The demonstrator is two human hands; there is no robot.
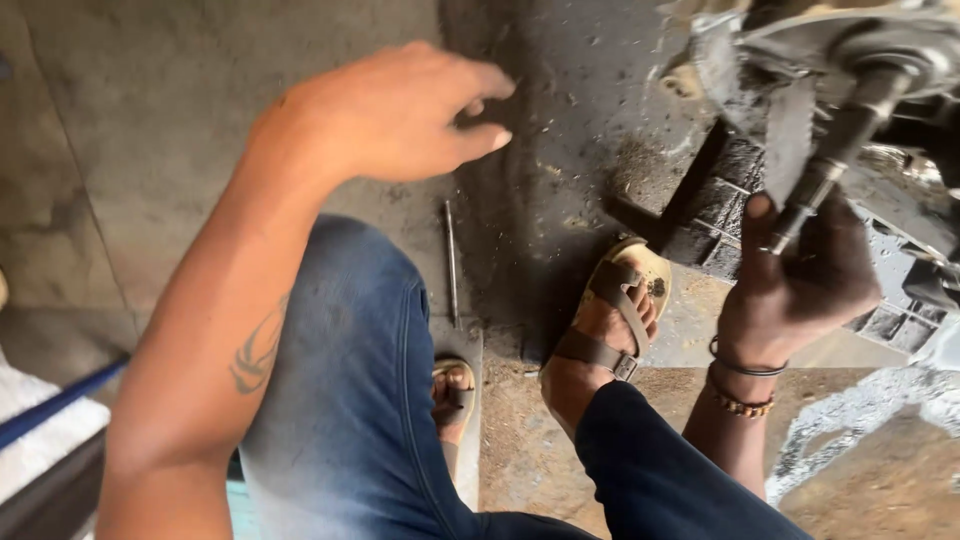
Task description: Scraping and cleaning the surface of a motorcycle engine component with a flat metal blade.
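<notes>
Steel axle shaft pinched in right hand grip; left hand loosely spread, empty, above floor.

floor: grey concrete, stained dark and gritty toward the middle
thin metal rod: lies on the floor, roughly upright in the picture, just beside the knee in blue jeans
sandals: tan with brown straps; one on the dark patch of floor, the other partly hidden behind the jeans
blue bar: slants across the lower left corner
white patch: on the brown ground at the lower right
</notes>
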